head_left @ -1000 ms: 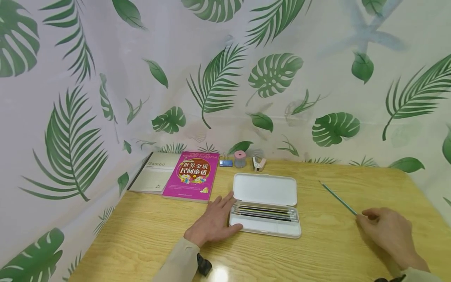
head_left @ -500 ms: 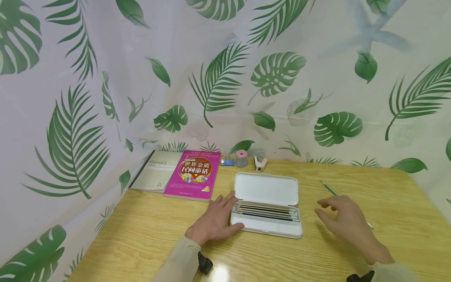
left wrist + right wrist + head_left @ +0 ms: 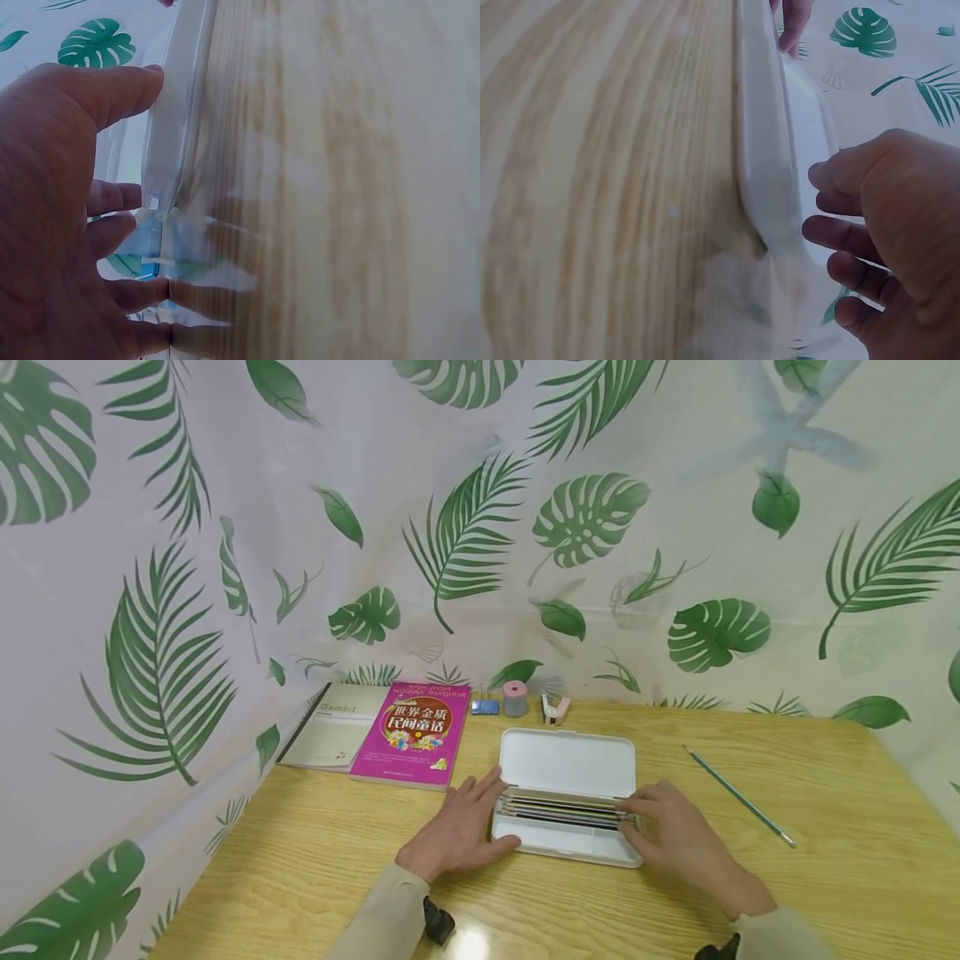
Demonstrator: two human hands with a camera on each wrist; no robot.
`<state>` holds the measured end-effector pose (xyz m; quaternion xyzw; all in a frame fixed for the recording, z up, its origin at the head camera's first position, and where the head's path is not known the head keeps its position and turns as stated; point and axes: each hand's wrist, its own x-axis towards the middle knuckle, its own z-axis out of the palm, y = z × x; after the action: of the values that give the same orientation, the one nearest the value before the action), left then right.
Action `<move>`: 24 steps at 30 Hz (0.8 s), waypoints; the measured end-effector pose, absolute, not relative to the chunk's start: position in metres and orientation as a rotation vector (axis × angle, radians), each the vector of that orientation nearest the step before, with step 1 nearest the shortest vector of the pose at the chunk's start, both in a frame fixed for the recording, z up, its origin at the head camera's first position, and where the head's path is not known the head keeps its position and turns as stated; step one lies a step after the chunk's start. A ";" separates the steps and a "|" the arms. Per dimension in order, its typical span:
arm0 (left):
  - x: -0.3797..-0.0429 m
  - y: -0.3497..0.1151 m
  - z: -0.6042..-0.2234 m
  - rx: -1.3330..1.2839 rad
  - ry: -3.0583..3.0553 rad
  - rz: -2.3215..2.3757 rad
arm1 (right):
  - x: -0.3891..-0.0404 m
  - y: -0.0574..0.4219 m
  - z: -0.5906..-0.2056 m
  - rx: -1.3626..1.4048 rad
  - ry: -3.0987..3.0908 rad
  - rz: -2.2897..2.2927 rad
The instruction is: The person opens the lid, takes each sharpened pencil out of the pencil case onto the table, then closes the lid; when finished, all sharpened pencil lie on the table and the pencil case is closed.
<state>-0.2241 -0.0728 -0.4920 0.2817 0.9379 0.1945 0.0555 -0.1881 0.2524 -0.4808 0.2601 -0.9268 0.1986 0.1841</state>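
Note:
A white pencil case lies on the table with its lid laid back. Several pencils lie side by side in its rear compartment. My left hand rests at the case's left end, thumb at the front edge and fingers spread on the table. In the left wrist view, the thumb touches the case wall. My right hand is at the right end, its thumb and index finger apart over the pencils' ends. A green pencil lies alone on the table to the right.
A pink book overlaps a grey notebook at the back left. Behind the case stand a blue binder clip, a pink-topped sharpener and a small stapler. A leaf-patterned curtain borders the table.
My right hand has let go of the green pencil, leaving it on the table, and has moved left to the case's right end. My left hand has stayed put.

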 end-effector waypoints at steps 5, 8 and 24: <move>-0.224 -0.072 -0.492 0.855 2.850 0.587 | -0.188 0.255 -0.486 0.742 -2.692 0.532; -0.224 -0.072 -0.493 0.848 2.852 0.578 | -0.189 0.256 -0.490 0.771 -2.695 0.546; -0.224 -0.071 -0.493 0.852 2.863 0.581 | -0.191 0.255 -0.492 0.779 -2.716 0.617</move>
<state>-0.2237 -0.0710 -0.4933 0.2797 0.9397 0.1907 0.0493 -0.1908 0.2548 -0.4918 0.2674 -0.9318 0.2116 0.1246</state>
